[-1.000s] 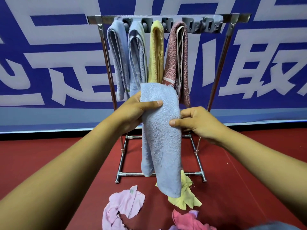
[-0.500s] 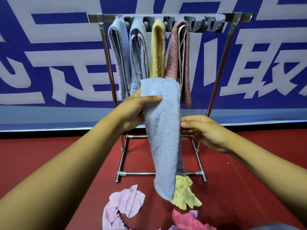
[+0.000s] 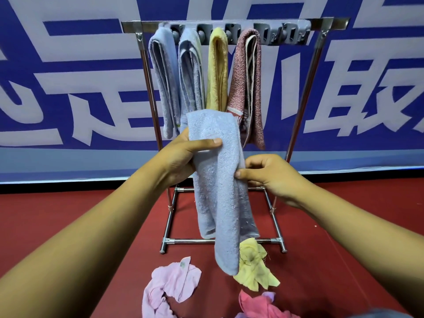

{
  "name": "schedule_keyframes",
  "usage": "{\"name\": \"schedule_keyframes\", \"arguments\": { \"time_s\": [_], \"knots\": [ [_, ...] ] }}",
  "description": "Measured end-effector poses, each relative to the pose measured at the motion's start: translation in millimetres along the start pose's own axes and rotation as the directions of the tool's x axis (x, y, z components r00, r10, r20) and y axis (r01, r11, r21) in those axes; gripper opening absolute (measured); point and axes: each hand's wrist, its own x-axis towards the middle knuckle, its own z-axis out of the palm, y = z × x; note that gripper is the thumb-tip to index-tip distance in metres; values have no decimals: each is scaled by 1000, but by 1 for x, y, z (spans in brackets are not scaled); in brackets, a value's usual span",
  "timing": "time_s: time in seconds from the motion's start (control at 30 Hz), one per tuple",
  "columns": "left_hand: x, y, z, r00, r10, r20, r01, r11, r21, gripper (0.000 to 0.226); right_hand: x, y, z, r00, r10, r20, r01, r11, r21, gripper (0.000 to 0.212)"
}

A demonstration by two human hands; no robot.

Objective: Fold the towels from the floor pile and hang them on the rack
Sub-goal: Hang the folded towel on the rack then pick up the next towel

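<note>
So I'm standing in front of the rack (image 3: 298, 106) with a light blue towel (image 3: 218, 180) held up in the middle of the frame. My left hand (image 3: 181, 159) is wrapped around its upper left edge, thumb lying flat across the front of the cloth and the rest of the fingers tucked behind where I can't see them. My right hand (image 3: 273, 177) is on the right edge a bit lower down, pinching the fold between thumb and fingertips. The towel is doubled over lengthwise and hangs down in a long strip, its bottom corner dangling just in front of the yellow cloth (image 3: 254, 269) on the floor.

Up on the rack, across the top centre of the frame, four folded towels hang side by side from the bar: a pale blue one (image 3: 164, 83) at the left, a blue-grey one (image 3: 190, 74) next to it, then a yellow towel (image 3: 218, 70), then a reddish speckled towel (image 3: 247, 88) with a pale striped edge. The right part of the bar has grey clips (image 3: 282, 35) with nothing on them.

The pile is at the bottom of the frame on the red floor (image 3: 332, 260): a pink cloth (image 3: 169, 285) at lower left centre, the crumpled yellow one right of it, and a darker pink one (image 3: 259, 306) at the very bottom edge, partly cut off. Behind everything is a blue banner (image 3: 68, 88) with big white lettering.
</note>
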Motion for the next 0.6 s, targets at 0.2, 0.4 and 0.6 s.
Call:
{"name": "schedule_keyframes", "arguments": {
  "time_s": [0.2,0.4,0.6],
  "knots": [
    [1,-5,-1,996,20,-86,-11,994,113,60,-1,2,-7,998,5,-65,-4,1000,12,13],
    [3,-8,-5,993,12,-121,1,994,111,52,-4,3,-11,998,-28,-64,30,999,32,10],
    [4,-7,-1,993,35,-109,-29,998,58,48,-4,1,-11,997,-54,-55,59,995,83,16]
  ]
}}
